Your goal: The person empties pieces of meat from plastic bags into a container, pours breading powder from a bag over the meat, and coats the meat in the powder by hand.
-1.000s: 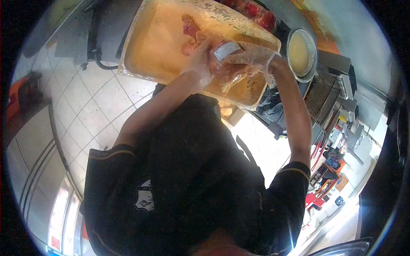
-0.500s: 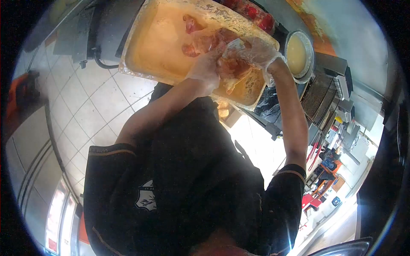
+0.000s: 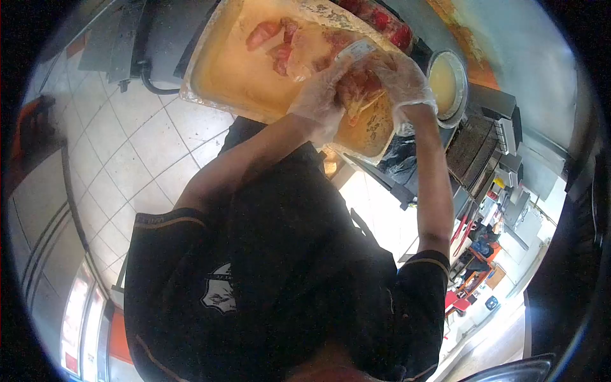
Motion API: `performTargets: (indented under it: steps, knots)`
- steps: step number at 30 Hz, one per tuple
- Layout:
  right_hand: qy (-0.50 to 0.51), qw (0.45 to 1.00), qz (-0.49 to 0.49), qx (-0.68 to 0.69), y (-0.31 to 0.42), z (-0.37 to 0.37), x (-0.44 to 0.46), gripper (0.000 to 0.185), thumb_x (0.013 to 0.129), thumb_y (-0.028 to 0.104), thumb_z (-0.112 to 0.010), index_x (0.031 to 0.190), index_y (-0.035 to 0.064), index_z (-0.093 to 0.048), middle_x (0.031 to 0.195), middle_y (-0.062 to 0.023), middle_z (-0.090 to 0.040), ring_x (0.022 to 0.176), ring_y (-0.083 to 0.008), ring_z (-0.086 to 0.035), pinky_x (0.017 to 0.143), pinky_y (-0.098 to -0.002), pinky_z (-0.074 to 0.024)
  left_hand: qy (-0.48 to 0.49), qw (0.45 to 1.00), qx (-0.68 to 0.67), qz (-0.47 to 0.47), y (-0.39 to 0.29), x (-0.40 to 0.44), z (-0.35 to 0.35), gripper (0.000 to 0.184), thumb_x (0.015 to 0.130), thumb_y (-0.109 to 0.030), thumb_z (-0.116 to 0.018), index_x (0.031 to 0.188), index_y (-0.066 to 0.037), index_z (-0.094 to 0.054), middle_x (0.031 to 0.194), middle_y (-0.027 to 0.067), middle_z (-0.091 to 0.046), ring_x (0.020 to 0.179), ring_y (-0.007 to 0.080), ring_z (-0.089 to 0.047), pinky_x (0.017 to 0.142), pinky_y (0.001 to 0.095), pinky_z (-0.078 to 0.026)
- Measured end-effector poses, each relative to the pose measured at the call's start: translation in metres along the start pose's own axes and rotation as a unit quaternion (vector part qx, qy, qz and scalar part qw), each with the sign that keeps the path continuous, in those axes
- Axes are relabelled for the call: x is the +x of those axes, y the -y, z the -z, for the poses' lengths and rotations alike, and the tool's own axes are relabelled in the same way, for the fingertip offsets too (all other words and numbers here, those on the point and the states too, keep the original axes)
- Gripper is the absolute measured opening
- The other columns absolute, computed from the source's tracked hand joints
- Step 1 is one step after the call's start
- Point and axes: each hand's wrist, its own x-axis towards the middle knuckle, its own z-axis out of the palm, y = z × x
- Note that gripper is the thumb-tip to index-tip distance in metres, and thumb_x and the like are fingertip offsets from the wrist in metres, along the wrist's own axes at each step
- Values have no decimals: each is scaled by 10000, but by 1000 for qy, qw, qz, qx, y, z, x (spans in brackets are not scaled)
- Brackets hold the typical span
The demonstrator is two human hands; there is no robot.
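A large, shallow tan pan, with a yellowish film over its bottom and a stained rim, lies in front of me. Both my hands wear clear plastic gloves. My left hand is closed on the left side of a raw chicken piece. From the other side, my right hand wraps round the same piece, above the pan's right end. Its far side is partly hidden by the gloves. More raw meat lies in the pan just beyond my left hand, with a smaller reddish piece farther left.
Right of the pan stands a round metal bowl of pale liquid. Red wrapped items lie behind the pan's far rim. Black plastic sits by its near right corner. A dark grill-like rack is farther right. Tiled floor shows at left.
The held chicken piece has shifted slightly right and turned between my hands. Both hands have moved a little right. More of the reddish meat at the left now shows in the pan.
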Motion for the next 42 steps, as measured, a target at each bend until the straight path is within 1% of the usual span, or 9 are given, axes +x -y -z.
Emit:
performTargets:
  steps: [14, 23, 27, 29, 32, 35, 37, 39, 42]
  knots:
    - [-125, 986, -62, 91, 34, -29, 8, 247, 879, 247, -680, 880, 1, -666, 713, -93, -654, 649, -154, -622, 596, -295, -487, -45, 968, -207, 134, -2, 3, -11, 399, 914, -276, -642, 1251, -102, -517, 1162, 64, -612, 1067, 189, -605, 935, 358, -516]
    - [-73, 988, 36, -133, 52, -13, 11, 238, 911, 267, -628, 910, 34, -676, 710, -75, -632, 642, -143, -571, 622, -283, -469, -145, 946, -228, 180, -3, 8, -2, 440, 931, -295, -608, 1295, -87, -475, 1216, 86, -592, 1073, 214, -599, 934, 369, -510]
    - [-116, 979, -22, 168, 48, 7, 21, 254, 917, 256, -621, 1030, 38, -687, 791, -79, -657, 701, -155, -588, 678, -279, -471, -26, 985, -58, 163, -16, -8, -9, 455, 918, -275, -628, 1299, -87, -465, 1229, 80, -577, 1083, 212, -590, 924, 366, -506]
    - [-58, 995, 64, 50, 60, 37, 25, 247, 926, 231, -618, 1026, 14, -679, 824, -66, -664, 736, -147, -588, 706, -284, -473, 68, 982, 133, 116, -23, -17, -14, 464, 912, -265, -638, 1302, -87, -460, 1235, 76, -570, 1088, 211, -586, 919, 365, -503]
    - [2, 995, 11, 101, 47, 46, 28, 250, 923, 225, -629, 1027, 2, -673, 852, -85, -657, 778, -140, -577, 733, -281, -467, 172, 875, 450, -33, -22, -23, -18, 478, 903, -251, -653, 1305, -88, -452, 1245, 72, -559, 1096, 210, -580, 912, 363, -500]
    - [-3, 997, -41, 65, 84, 72, 21, 276, 915, 247, -645, 1045, 4, -664, 849, -74, -651, 764, -127, -561, 716, -276, -461, 194, 639, 702, -247, -21, -28, -20, 463, 878, -236, -697, 1269, -97, -490, 1189, 49, -590, 1052, 158, -599, 851, 294, -523]
    - [0, 992, -22, 124, 65, 64, 23, 295, 917, 274, -641, 1057, 15, -660, 837, -55, -651, 740, -120, -558, 693, -274, -462, 104, 963, 228, 105, -31, -29, -36, 419, 879, -213, -692, 1248, -116, -518, 1154, 30, -602, 1020, 144, -606, 831, 273, -527]
    - [20, 992, -43, 119, 56, 54, 23, 303, 922, 291, -631, 1061, 23, -655, 828, -37, -649, 727, -114, -556, 683, -276, -464, 58, 990, 32, 121, -15, -23, -38, 386, 881, -190, -687, 1232, -125, -539, 1132, 25, -607, 1001, 136, -609, 817, 257, -532]
    - [68, 992, -90, 48, 52, 43, 22, 283, 935, 301, -591, 1030, 39, -641, 808, -21, -631, 735, -112, -554, 702, -277, -460, 86, 942, 254, -203, 19, -15, -20, 363, 884, -161, -680, 1223, -131, -553, 1120, 34, -610, 998, 132, -608, 809, 241, -536]
